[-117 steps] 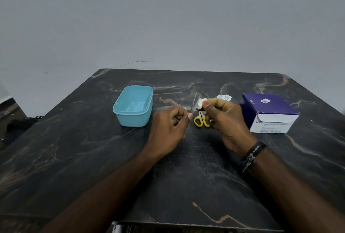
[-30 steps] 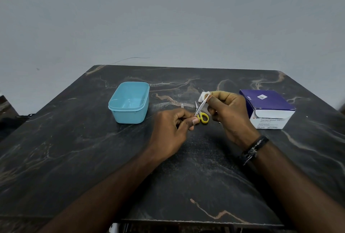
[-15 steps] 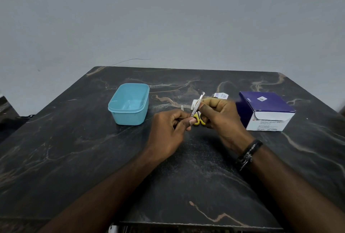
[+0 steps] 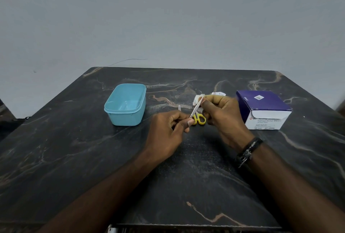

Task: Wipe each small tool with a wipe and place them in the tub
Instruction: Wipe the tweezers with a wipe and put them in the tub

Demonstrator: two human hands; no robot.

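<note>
My left hand pinches the lower end of thin metal tweezers that slant up to the right. My right hand pinches a small white wipe around the tweezers' upper end. Small scissors with yellow handles lie on the table between and behind my hands, partly hidden. A small pale metal tip pokes up just behind my left hand. The light blue tub stands to the left of my hands, with nothing seen inside.
A purple and white box of alcohol swabs stands to the right of my right hand. A torn white wrapper lies behind my right hand. The dark marble table ends at a grey wall behind.
The wipe in my right hand has slid along the tweezers between the frames, now sitting at their upper end. My left hand has kept its pinch on the lower end.
</note>
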